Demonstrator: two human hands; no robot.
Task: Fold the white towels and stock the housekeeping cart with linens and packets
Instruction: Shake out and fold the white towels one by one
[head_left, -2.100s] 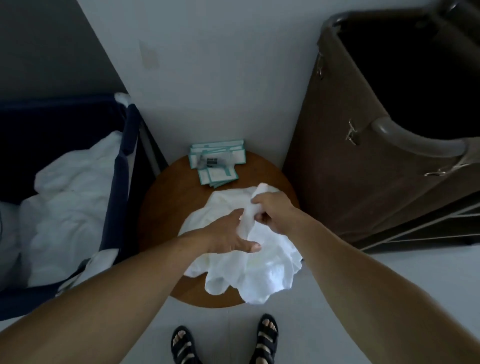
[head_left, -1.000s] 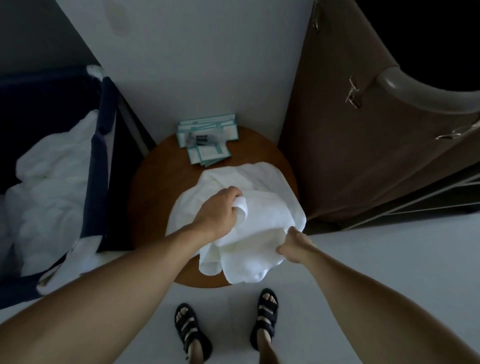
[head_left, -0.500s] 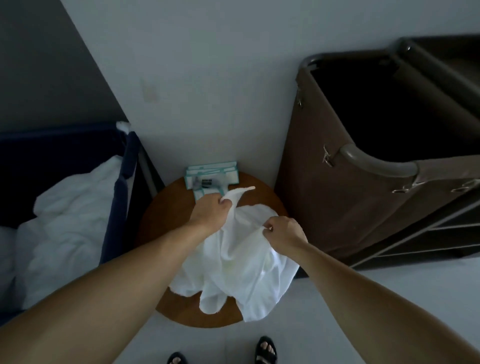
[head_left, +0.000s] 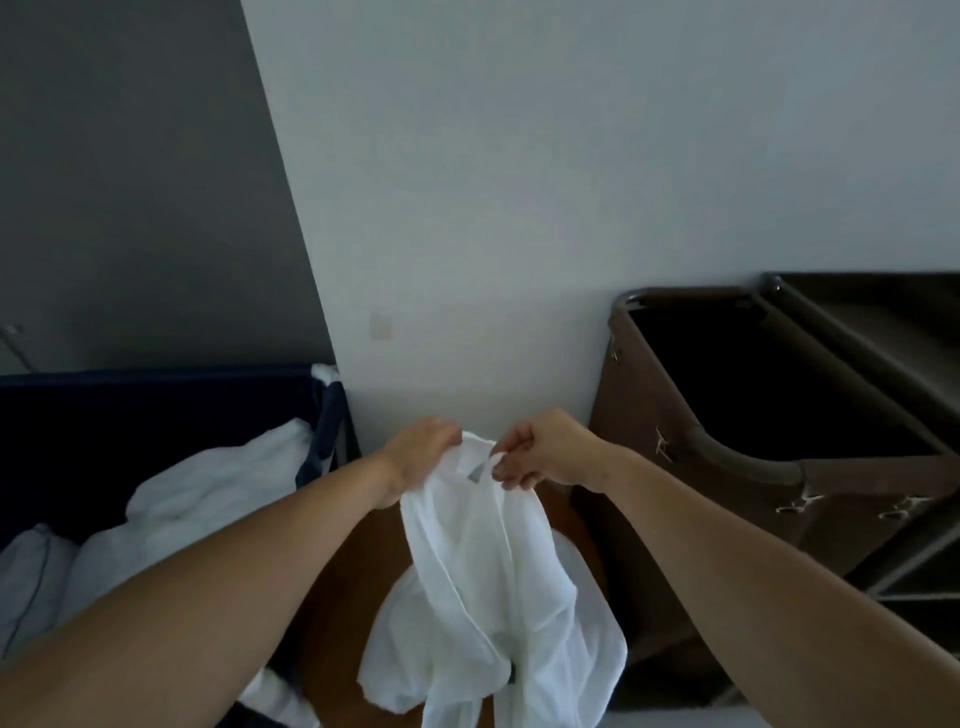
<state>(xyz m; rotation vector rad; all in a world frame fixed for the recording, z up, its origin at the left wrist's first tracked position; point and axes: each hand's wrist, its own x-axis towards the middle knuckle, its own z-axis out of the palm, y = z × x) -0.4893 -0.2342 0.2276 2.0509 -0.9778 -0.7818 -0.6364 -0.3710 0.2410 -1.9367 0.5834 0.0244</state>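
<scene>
A white towel (head_left: 493, 587) hangs crumpled in the air in front of me, above the round wooden table (head_left: 374, 566). My left hand (head_left: 415, 457) grips its top edge on the left. My right hand (head_left: 540, 452) pinches the top edge just to the right, the two hands close together. The towel's lower part drapes down over the table. The brown housekeeping cart (head_left: 779, 452) stands to the right with its dark bag open. The packets on the table are hidden behind the towel and my hands.
A dark blue laundry hamper (head_left: 156, 395) at the left holds a heap of white linens (head_left: 197, 499). A pale wall (head_left: 519, 208) rises straight ahead, with a grey wall to its left. The cart's shelves (head_left: 909, 587) show at the far right.
Both hands have lifted the towel off the table and come close together at its top edge. The view has tilted up toward the wall, and the packets have gone out of sight.
</scene>
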